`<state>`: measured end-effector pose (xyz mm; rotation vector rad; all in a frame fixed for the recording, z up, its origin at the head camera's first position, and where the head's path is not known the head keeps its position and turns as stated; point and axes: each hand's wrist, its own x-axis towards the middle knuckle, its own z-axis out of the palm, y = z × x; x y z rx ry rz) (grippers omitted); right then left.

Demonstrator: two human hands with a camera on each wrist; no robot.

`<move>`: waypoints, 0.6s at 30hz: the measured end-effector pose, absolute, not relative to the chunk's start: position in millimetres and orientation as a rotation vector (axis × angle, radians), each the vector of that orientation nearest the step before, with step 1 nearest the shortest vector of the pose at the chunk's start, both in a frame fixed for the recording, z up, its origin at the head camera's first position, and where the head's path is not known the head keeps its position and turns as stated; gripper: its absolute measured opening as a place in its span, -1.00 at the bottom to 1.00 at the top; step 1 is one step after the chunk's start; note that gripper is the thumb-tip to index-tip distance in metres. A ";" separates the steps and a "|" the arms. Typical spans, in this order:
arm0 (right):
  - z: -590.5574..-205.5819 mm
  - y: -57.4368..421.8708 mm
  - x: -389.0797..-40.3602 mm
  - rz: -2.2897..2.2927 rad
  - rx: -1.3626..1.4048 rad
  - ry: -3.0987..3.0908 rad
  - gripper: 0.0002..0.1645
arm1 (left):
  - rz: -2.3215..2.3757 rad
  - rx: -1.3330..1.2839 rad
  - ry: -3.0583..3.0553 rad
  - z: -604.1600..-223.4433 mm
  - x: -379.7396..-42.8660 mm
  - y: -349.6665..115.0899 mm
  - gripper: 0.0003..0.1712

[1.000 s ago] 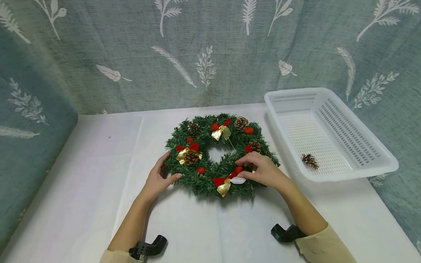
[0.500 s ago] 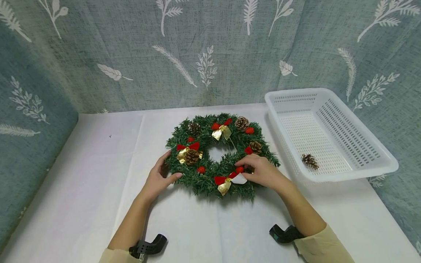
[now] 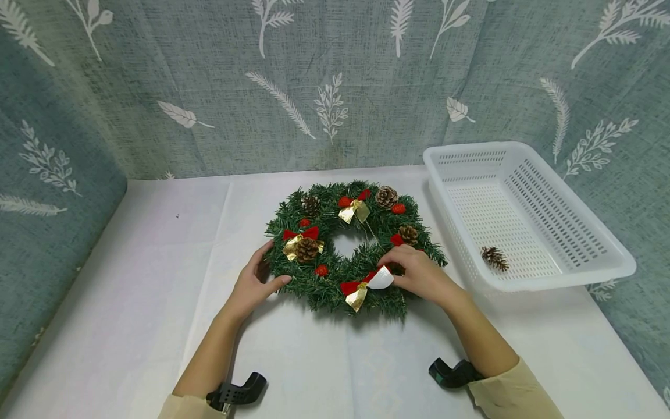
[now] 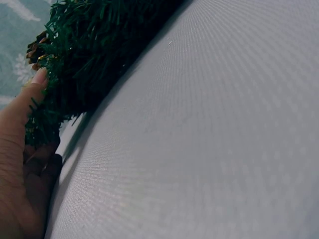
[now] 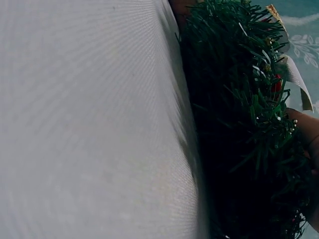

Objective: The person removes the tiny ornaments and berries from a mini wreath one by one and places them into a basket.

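A green tinsel wreath (image 3: 314,291) with pine cones, red berries and bows lies on the table. My left hand (image 3: 256,282) holds its left side, thumb on top and fingers low along the outer edge. In the left wrist view the thumb (image 4: 37,82) presses into the green needles. My right hand (image 3: 419,272) is at the wreath's lower right, index finger and thumb curled at a red and gold bow (image 3: 361,289). One ribbon tail (image 3: 381,279) stands up with its white back showing, against the thumb. A red berry beside the bow is mostly hidden by the fingers.
A white perforated plastic basket (image 3: 576,279) stands right of the wreath, holding one loose pine cone (image 3: 494,258). A white cloth (image 3: 293,361) covers the table. A green leaf-patterned curtain (image 3: 220,145) hangs behind and along the sides.
The bow's white-backed tail, earlier flat between my right finger and thumb, now stands more upright. My right fingers have shifted slightly over the red berry. The left hand keeps its place.
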<state>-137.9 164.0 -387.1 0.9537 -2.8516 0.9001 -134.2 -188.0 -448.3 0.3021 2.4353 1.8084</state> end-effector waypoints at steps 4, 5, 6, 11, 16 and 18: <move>-386.0 163.8 -137.0 0.926 0.923 -2.812 -0.68 | 1.809 0.304 2.435 -447.7 -133.7 -187.4 -0.04; -385.7 164.0 -136.8 0.936 0.922 -2.797 -0.68 | 1.810 0.305 2.433 -447.9 -133.6 -186.9 -0.04; -385.5 164.3 -136.7 0.953 0.918 -2.782 -0.68 | 1.810 0.305 2.431 -448.0 -133.6 -186.5 -0.05; -386.2 165.6 -137.5 1.002 0.943 -2.674 -0.72 | 1.808 0.311 2.421 -448.2 -134.0 -185.9 -0.04; -387.1 165.6 -138.5 1.029 0.938 -2.630 -0.72 | 1.799 0.300 2.421 -447.6 -133.9 -187.8 -0.04; -385.9 165.8 -138.5 1.053 0.914 -2.642 -0.72 | 1.794 0.303 2.424 -447.5 -134.6 -188.3 -0.04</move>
